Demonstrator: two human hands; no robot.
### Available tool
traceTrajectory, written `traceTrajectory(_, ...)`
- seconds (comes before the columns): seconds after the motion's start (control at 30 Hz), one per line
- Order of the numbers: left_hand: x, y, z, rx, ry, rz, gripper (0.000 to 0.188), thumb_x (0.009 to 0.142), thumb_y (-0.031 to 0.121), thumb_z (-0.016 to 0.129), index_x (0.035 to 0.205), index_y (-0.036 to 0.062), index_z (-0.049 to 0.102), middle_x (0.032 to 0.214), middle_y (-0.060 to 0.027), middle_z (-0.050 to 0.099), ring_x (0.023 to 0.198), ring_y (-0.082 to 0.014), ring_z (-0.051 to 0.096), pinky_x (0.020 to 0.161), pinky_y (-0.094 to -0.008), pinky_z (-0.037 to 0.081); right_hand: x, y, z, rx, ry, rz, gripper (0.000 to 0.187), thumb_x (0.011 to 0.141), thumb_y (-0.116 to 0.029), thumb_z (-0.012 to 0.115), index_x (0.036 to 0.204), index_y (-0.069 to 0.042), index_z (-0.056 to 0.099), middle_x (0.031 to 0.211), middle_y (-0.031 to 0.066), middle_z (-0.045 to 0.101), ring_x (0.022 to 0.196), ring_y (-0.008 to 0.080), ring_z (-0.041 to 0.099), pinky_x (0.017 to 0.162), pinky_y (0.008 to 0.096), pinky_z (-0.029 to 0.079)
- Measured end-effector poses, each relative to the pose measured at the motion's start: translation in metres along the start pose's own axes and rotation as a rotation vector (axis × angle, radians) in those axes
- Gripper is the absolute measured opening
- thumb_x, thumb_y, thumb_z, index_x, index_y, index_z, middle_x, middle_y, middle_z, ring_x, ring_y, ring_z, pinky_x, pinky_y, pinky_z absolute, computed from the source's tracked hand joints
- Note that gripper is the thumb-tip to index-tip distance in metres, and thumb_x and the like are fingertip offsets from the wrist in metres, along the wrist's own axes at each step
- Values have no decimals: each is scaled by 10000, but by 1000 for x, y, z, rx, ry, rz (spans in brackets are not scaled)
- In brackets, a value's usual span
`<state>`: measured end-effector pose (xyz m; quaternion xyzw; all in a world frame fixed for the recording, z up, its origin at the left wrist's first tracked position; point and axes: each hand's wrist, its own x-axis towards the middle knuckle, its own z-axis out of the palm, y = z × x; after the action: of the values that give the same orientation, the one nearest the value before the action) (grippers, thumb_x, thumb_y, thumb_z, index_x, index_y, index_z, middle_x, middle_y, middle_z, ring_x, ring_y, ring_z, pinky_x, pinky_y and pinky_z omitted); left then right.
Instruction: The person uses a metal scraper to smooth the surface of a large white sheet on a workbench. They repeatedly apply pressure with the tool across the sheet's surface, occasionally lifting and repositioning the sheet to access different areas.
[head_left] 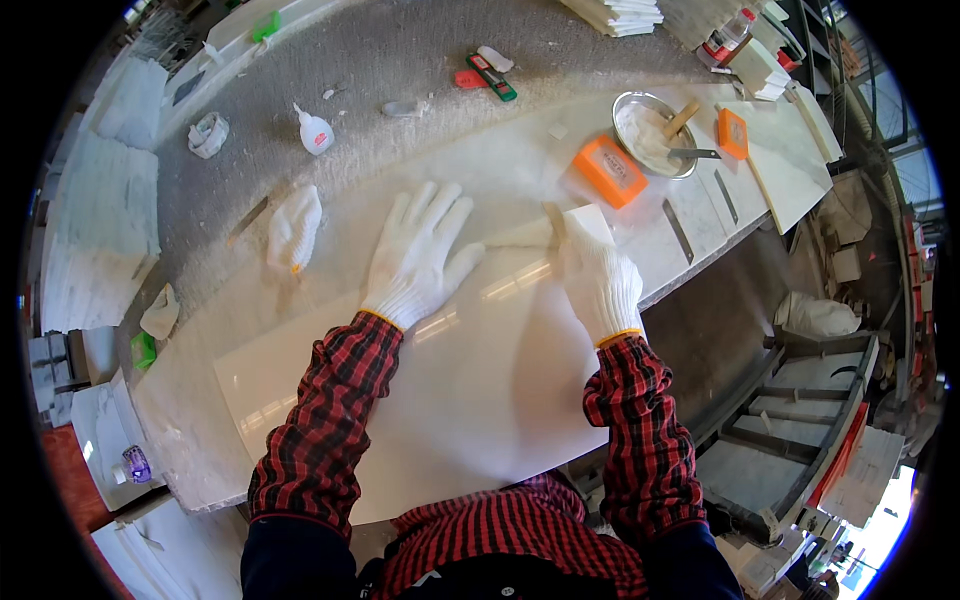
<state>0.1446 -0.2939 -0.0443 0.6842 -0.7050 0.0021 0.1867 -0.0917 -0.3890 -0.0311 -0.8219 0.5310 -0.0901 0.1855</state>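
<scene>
A glossy white slab (480, 400) lies across the worktable in front of me and reflects the lights overhead. My left hand (418, 255), in a white knitted glove, rests flat near the slab's far edge, fingers spread and nothing in it. My right hand (595, 275), gloved too, is closed at the slab's far right corner and appears to grip its edge. Beige stretches show at this hand's finger side; I cannot tell whether they are stained glove fingers or a thin strip. Some right fingers are hidden. A crumpled white glove (295, 228) lies left of my left hand.
Beyond my right hand are an orange box (610, 171), a metal bowl (645, 140) of pale powder or paste with tools in it, and another orange box (733, 133). Farther back lie a white squeeze bottle (314, 131) and a green-and-black tool (492, 77). Stacked slabs (100, 220) stand left.
</scene>
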Motion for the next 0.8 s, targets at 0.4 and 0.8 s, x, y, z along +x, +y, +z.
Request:
traceTrajectory(0.4,-2,-1,5,20,95,22,571,933,408,679,1336,7,635,1456,-178,568,1372,-408,476,1171,-536,345,-4,-13,-1,-80,-65,1,347,1008,-296,550,1350,-294,612,986,187,727,919,433,684,763,535,543)
traceTrajectory(0.8,-6,-2,8,20,103,12,588,943,394,694,1388,22,600,1481,-186,560,1394,-405,475,1171,-532,361,-28,-7,10,257,64,-151,391,989,-248,585,1371,-273,667,902,179,738,840,384,709,742,472,554)
